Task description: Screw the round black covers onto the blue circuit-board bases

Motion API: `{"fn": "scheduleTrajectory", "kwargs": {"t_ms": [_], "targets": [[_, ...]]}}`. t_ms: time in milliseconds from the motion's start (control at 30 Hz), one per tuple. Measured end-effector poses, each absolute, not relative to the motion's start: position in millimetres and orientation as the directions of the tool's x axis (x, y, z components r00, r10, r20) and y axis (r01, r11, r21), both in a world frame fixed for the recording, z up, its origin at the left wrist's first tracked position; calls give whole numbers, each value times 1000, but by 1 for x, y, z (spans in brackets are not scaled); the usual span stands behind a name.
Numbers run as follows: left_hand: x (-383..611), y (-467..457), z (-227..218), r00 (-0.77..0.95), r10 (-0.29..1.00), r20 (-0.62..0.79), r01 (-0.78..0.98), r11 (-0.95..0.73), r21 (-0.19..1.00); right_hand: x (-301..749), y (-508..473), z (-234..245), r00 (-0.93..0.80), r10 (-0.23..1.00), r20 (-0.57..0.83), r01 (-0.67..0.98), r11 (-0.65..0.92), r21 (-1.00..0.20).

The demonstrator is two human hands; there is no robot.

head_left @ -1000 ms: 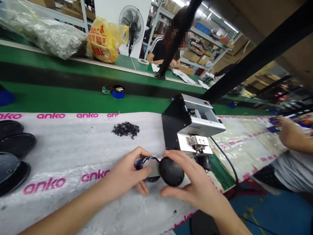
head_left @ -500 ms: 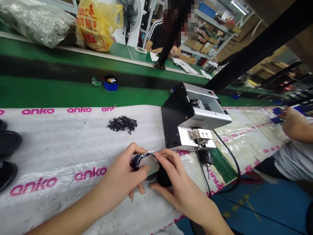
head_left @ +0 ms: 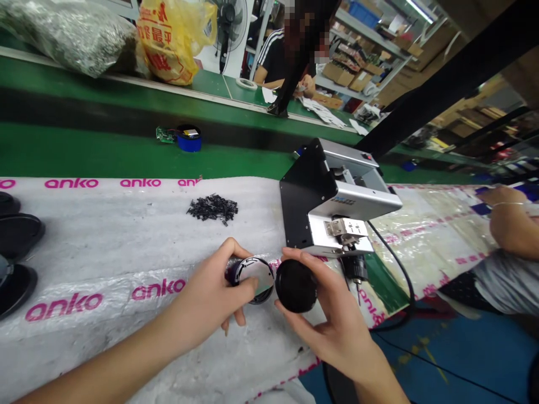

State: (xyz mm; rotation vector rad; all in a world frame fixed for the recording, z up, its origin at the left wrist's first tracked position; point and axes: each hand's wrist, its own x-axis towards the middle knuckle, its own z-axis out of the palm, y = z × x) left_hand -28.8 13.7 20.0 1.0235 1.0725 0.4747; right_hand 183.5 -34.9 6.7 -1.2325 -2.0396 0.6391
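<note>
My left hand point(head_left: 225, 289) grips a round, dark blue housing point(head_left: 266, 279) whose open face shows a pale, shiny disc inside a black rim. The thumb lies across that disc. Just to the right, my right hand point(head_left: 332, 306) holds a round black cap point(head_left: 296, 285) by its edge, with its dark side facing me. A narrow gap separates cap and housing, both above the white plastic sheet point(head_left: 160, 230). Beyond my hands lies a small heap of tiny black parts point(head_left: 213, 209).
A silver and black bench machine point(head_left: 341, 196) stands right of centre, its cable running down rightward. Black round parts point(head_left: 19, 235) sit at the left edge. A blue ring with a circuit board point(head_left: 188, 139) is farther back. Another person's hand point(head_left: 505, 199) works at the right.
My right hand has moved right, away from the housing, and turned the black cap so its round face shows. My left hand keeps its hold on the housing.
</note>
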Motion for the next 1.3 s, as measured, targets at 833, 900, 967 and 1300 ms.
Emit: {"fn": "scheduleTrajectory", "kwargs": {"t_ms": [833,900,967,1300], "targets": [[-60,31,-6,799,529,-286,-161,647,745,174,10,28,-672,738,57,595,584,-553],[-62,33,-9,816,514,-264,-186,666,723,175,12,28,-683,729,42,592,587,-552],[-64,34,-11,830,506,-233,-217,679,701,175,14,28,-699,714,33,579,592,-560],[-65,35,-12,844,491,-215,-238,702,671,172,14,30,-713,701,25,587,615,-526]]}}
